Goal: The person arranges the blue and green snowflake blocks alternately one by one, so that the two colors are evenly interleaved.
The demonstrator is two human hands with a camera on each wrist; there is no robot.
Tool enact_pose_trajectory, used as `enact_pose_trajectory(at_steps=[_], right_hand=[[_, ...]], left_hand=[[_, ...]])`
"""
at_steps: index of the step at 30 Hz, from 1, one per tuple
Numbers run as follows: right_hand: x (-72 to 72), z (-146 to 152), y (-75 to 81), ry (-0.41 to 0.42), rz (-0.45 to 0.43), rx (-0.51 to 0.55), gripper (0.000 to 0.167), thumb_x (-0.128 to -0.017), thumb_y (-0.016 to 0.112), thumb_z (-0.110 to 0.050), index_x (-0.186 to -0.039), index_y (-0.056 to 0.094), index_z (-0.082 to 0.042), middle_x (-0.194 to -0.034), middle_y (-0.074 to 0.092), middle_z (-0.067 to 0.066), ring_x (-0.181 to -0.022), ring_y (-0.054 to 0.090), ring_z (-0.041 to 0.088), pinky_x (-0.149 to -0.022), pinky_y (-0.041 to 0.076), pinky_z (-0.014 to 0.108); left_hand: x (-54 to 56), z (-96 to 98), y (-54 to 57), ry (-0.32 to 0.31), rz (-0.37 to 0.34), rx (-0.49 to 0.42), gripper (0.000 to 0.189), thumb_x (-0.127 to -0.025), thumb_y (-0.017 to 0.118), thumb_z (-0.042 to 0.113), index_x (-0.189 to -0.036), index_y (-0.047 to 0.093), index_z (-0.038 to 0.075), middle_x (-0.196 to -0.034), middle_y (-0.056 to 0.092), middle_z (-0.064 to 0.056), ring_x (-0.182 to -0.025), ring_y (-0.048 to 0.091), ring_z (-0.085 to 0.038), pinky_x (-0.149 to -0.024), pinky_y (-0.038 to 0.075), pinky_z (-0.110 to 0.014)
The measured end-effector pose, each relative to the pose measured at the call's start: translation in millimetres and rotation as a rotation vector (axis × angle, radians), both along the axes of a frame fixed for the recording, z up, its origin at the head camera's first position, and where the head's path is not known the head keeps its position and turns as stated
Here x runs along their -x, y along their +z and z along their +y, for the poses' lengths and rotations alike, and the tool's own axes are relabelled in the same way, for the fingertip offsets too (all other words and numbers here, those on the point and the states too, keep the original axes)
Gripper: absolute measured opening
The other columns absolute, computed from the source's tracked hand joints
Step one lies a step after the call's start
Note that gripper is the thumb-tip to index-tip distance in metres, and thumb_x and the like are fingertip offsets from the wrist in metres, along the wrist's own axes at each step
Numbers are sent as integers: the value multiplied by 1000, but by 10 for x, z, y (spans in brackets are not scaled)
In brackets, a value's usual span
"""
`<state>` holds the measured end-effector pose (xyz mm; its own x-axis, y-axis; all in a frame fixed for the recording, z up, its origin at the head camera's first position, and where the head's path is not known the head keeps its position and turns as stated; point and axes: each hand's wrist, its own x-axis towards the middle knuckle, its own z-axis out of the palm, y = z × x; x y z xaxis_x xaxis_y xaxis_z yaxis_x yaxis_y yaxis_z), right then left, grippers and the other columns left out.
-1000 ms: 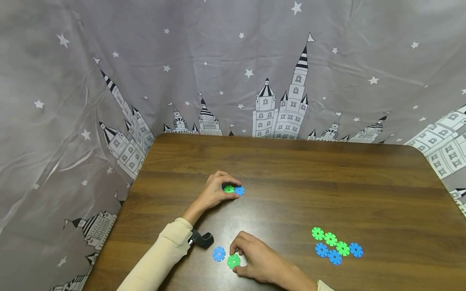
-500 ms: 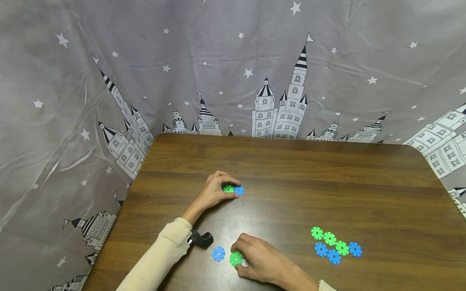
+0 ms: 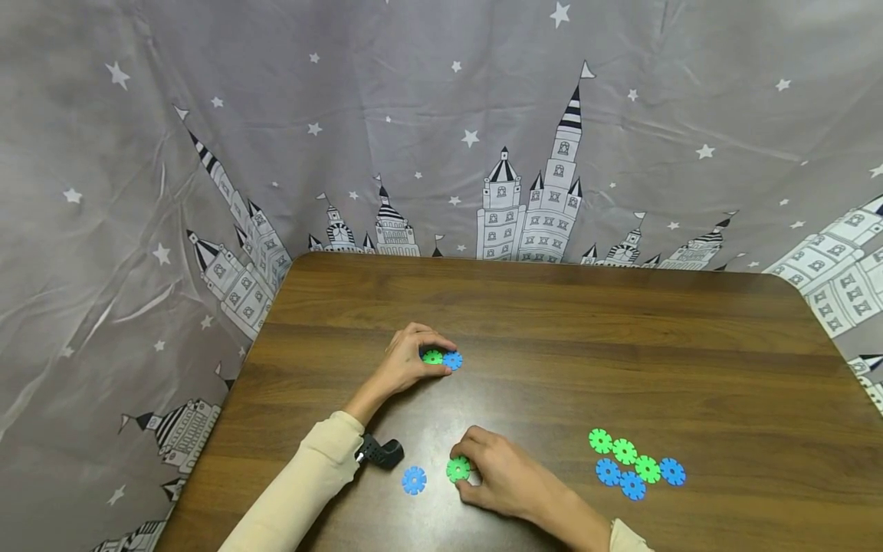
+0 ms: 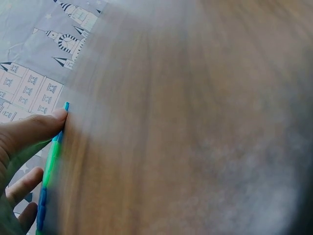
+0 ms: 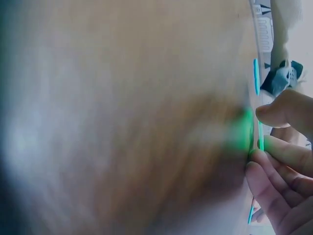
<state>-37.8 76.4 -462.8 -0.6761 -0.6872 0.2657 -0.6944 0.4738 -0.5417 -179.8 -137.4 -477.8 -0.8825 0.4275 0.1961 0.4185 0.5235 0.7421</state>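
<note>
The left hand point(image 3: 403, 362) has its grip pinching a joined row of green and blue discs point(image 3: 433, 358) on the bench point(image 3: 552, 330); the right hand point(image 3: 507, 477) pinches a green disc point(image 3: 457, 468) between thumb and fingers, beside but apart from a loose blue disc point(image 3: 414, 481)

Green disc point(image 3: 454, 471), blue disc point(image 3: 455, 360), starry grey curtain point(image 3: 414, 146)

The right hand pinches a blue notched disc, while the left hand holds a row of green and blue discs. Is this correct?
Not fully: the notched disc that the right hand pinches is green, not blue, as the head view shows. The left hand does hold a row of green and blue discs.
</note>
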Motion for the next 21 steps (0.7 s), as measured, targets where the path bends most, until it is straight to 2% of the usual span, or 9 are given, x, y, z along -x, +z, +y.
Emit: enact_pose_trajectory(at_steps=[9, 21], right_hand=[[138, 95, 7, -97, -23, -34, 22, -75, 76, -11, -95, 69, -6, -89, 59, -3, -74, 51, 3, -66, 45, 14], [314, 129, 0, -166, -13, -38, 24, -74, 77, -9, -96, 70, -2, -88, 62, 1, -69, 52, 5, -62, 47, 18]], left_hand=[[-4, -1, 8, -1, 0, 8, 35, -69, 90, 21, -102, 78, 18, -105, 71, 1, -107, 50, -21, -95, 30, -47], [-3, -8, 5, 0, -17, 11, 34, -70, 89, 22, -102, 78, 19, -107, 70, 0, -109, 50, -22, -96, 29, -48]])
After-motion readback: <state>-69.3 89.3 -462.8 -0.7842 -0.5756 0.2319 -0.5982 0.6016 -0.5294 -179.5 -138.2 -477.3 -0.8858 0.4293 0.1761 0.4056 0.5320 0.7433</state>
